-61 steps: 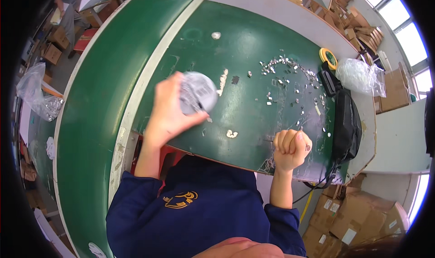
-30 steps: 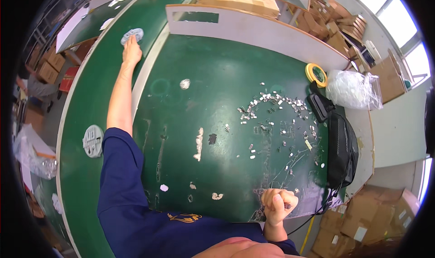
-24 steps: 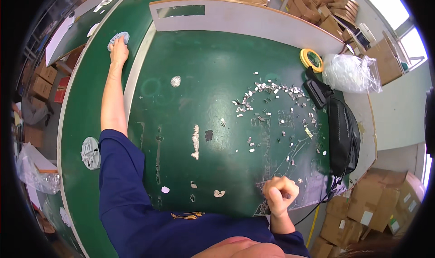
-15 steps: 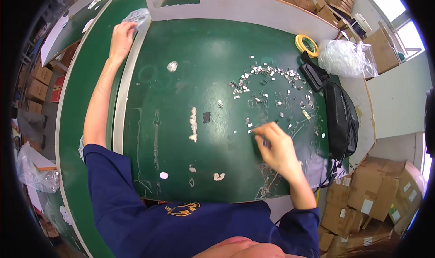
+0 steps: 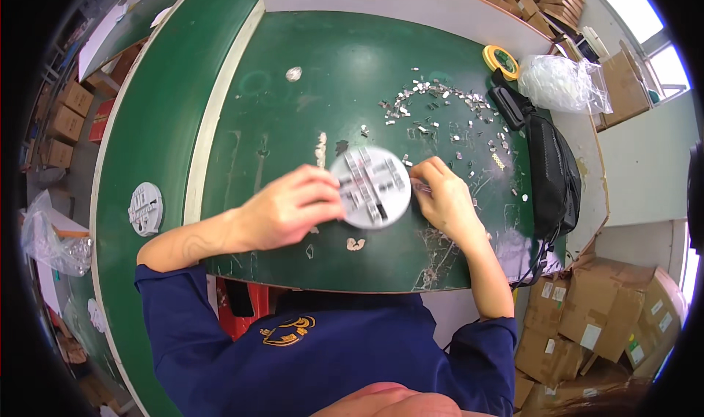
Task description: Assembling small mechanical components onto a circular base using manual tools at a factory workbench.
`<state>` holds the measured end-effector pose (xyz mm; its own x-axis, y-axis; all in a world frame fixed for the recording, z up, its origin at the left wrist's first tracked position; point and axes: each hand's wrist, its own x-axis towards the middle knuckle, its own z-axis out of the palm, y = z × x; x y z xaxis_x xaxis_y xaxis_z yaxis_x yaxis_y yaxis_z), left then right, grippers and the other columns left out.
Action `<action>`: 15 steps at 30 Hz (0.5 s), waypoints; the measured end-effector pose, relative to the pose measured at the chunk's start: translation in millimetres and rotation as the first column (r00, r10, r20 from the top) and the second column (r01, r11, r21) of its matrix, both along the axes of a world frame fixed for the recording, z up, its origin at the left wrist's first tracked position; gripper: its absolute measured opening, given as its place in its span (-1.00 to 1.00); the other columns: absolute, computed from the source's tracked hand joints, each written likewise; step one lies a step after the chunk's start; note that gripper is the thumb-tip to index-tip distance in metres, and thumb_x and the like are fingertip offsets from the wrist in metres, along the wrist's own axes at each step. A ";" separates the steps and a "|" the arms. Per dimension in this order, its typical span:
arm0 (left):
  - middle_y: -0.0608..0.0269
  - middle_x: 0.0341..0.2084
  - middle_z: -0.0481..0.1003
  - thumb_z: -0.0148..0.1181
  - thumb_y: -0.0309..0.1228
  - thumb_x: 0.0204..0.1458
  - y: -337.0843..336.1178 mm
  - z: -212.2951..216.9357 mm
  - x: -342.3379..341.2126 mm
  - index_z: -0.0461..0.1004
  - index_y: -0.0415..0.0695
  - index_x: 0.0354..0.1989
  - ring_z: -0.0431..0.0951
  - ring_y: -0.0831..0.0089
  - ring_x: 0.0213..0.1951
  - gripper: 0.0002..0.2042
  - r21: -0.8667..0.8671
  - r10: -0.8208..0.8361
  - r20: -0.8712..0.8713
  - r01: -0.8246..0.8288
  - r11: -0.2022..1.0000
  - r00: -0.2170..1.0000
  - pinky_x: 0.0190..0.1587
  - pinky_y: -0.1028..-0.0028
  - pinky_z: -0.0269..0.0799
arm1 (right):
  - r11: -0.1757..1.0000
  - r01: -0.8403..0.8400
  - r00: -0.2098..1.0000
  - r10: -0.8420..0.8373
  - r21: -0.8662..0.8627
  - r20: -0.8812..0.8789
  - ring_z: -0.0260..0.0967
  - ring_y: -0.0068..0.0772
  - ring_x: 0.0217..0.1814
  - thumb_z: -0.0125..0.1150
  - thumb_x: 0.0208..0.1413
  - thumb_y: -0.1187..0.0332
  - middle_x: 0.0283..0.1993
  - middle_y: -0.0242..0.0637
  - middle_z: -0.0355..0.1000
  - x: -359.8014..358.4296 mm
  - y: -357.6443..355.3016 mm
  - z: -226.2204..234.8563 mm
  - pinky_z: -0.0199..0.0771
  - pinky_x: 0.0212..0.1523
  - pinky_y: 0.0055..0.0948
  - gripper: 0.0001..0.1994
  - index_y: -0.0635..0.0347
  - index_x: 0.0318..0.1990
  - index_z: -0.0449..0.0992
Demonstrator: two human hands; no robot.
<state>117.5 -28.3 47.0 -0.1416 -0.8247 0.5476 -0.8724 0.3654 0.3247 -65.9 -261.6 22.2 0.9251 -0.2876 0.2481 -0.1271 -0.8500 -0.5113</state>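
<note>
My left hand (image 5: pixel 290 208) grips a round pale grey disc (image 5: pixel 396 197) by its left edge. The disc is tilted toward me above the green table, its face showing raised blocks and dark slots, slightly blurred. At its right edge is my right hand (image 5: pixel 446 203), thumb and fingers pinched together. Something small and shiny shows between those fingers, too small to name. Beyond the hands, many small silver and dark metal-looking pieces (image 5: pixel 440 93) lie scattered in an arc. Another grey disc (image 5: pixel 147 209) of the same kind rests left of my left forearm.
A black bag (image 5: pixel 551 182) lies along the table's right side, with a yellow tape roll (image 5: pixel 501 61) and a clear plastic bag (image 5: pixel 561 86) behind it. A pale raised strip (image 5: pixel 220 116) borders the table on the left. Cardboard boxes (image 5: pixel 579 322) stand at the lower right.
My left hand has come from the far left to the middle, where it now holds the disc. The right hand stays pinched and has shifted slightly away from me in the picture.
</note>
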 end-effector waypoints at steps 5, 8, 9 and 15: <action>0.18 -0.21 0.50 0.25 -0.73 -0.25 10.4 -26.1 -22.6 0.58 -0.16 -0.24 0.48 0.16 -0.01 -0.67 0.139 -0.198 -0.122 0.214 0.967 0.973 0.00 0.26 0.48 | 0.968 0.103 0.987 -0.128 0.230 0.097 0.33 -0.45 -0.53 0.24 0.06 0.55 -0.33 -0.28 0.47 -11.9 17.1 34.1 0.33 -0.48 -0.46 -0.80 0.22 -0.13 0.56; 0.15 -0.18 0.49 0.24 -0.73 -0.25 12.1 -29.7 -28.1 0.58 -0.16 -0.21 0.47 0.17 -0.02 -0.65 0.171 -0.187 -0.197 0.222 0.960 0.962 0.00 0.28 0.47 | 0.940 0.110 0.977 -0.161 0.322 0.139 0.24 -0.55 -0.57 0.26 0.04 0.56 -0.39 -0.32 0.46 -22.4 27.3 37.6 0.24 -0.52 -0.51 -0.81 0.22 -0.16 0.57; 0.14 -0.17 0.48 0.24 -0.73 -0.24 11.1 -30.2 -28.5 0.58 -0.15 -0.20 0.47 0.18 -0.02 -0.64 0.185 -0.185 -0.232 0.230 0.956 0.955 0.01 0.29 0.47 | 0.941 0.087 0.971 -0.153 0.327 0.181 0.18 -0.63 -0.59 0.27 0.03 0.57 -0.44 -0.37 0.45 -25.7 29.7 36.9 0.17 -0.56 -0.57 -0.82 0.22 -0.19 0.58; 0.05 0.01 0.36 0.32 -0.48 -0.15 -10.4 -14.9 -47.5 0.45 -0.21 0.01 0.38 0.09 0.05 -0.55 0.309 0.081 -0.339 0.030 0.951 0.937 0.08 0.25 0.41 | 0.855 0.014 0.968 -0.142 0.518 0.207 -0.03 -0.89 -0.64 0.30 -0.01 0.64 -0.58 -0.56 0.39 -43.5 44.4 27.2 -0.10 -0.62 -0.73 -0.86 0.30 -0.26 0.61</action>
<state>70.1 -38.7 32.1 0.0333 -0.9595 0.2799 -0.6938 0.1793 0.6975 -109.4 -217.3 49.4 0.8294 -0.5006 0.2481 -0.0074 -0.4538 -0.8911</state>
